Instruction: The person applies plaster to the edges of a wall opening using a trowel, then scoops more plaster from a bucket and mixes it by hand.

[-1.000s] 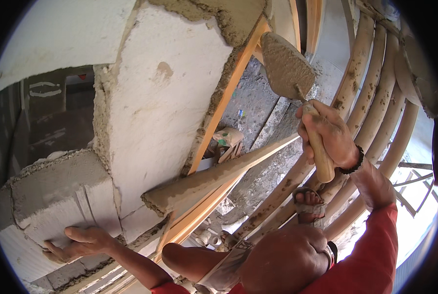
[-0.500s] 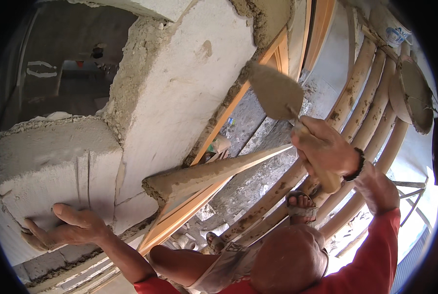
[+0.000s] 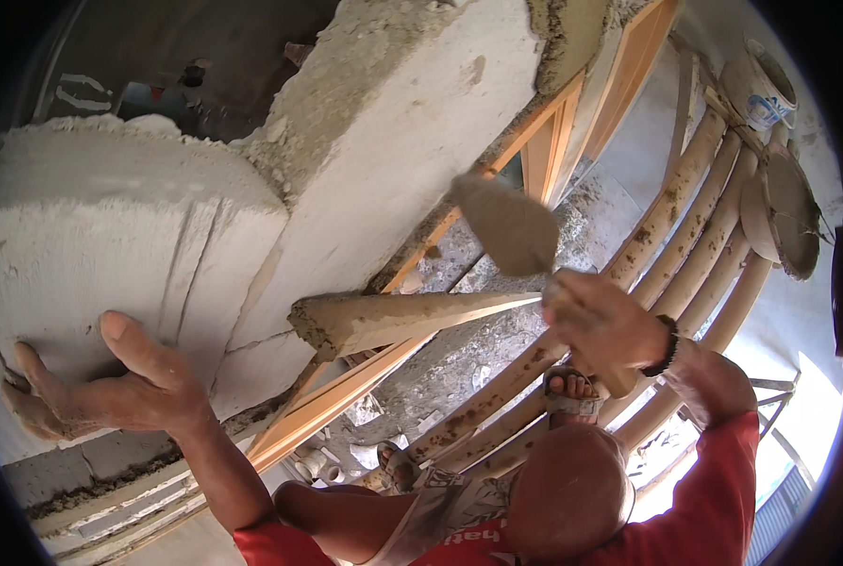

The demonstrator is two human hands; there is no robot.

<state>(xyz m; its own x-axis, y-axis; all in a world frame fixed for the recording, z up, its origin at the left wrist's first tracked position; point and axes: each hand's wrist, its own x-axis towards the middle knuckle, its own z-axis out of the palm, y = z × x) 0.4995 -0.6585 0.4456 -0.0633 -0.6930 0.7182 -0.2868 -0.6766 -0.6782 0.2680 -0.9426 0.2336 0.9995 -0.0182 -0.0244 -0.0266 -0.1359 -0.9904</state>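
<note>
My left hand (image 3: 110, 391) lies against the lower face of a pale block (image 3: 91, 255) in the wall, fingers spread and thumb raised. It grips nothing. In my right hand (image 3: 605, 321) is the wooden handle of a pointed trowel (image 3: 506, 226), its grey-smeared blade angled up and left, in front of the wooden frame (image 3: 525, 132). Whether wet mortar sits on the blade I cannot tell. Left of the trowel, a mortar-coated ledge (image 3: 374, 321) juts out from the wall toward my right hand.
A rough-edged opening (image 3: 185, 57) lies beyond the block. Under my feet runs a platform of round poles (image 3: 676, 226), splashed with mortar. At the far right are a white bucket (image 3: 761, 90) and a mortar-stained round pan (image 3: 789, 212). Rubble-strewn ground (image 3: 412, 377) shows below.
The view has turned, so the wall sits differently in the picture. My right hand has brought the trowel a little left and lower. My left hand stays spread against the block.
</note>
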